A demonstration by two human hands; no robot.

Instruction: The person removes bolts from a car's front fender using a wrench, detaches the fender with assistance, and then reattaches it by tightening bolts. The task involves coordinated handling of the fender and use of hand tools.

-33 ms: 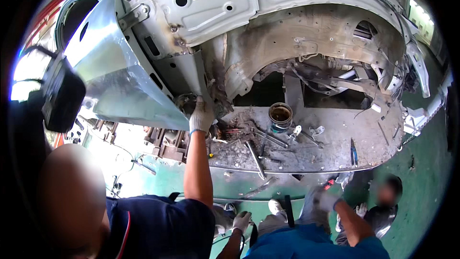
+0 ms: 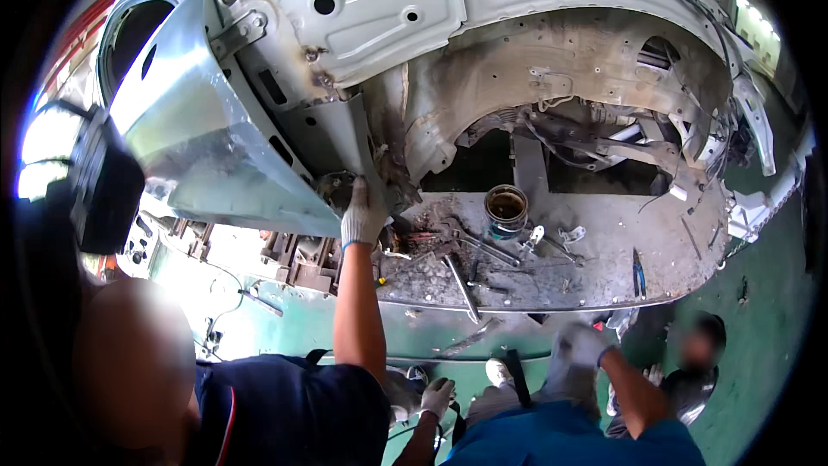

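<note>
My left hand (image 2: 437, 398), in a light work glove, hangs low by my left leg with its fingers curled; what they close on, if anything, is hidden. A dark cord runs beside that wrist. My right hand (image 2: 584, 346), also gloved, is blurred over my grey trouser leg, and its fingers cannot be made out. A small red piece (image 2: 599, 326) shows just beyond it. Ahead, a co-worker's gloved hand (image 2: 362, 214) presses on the lower corner of a bare grey-green door-shaped panel (image 2: 216, 134), against the stripped car body (image 2: 552, 69).
On the metal platform (image 2: 595, 280) stand an open can (image 2: 506, 207), blue-handled pliers (image 2: 638, 274), a metal bar (image 2: 462, 287) and several loose tools. The co-worker in navy (image 2: 293, 410) is close on my left. Another person (image 2: 681, 388) is low at the right.
My right hand has shifted slightly up and left and covers more of the red piece. My left hand and the co-worker's hand stay nearly where they were.
</note>
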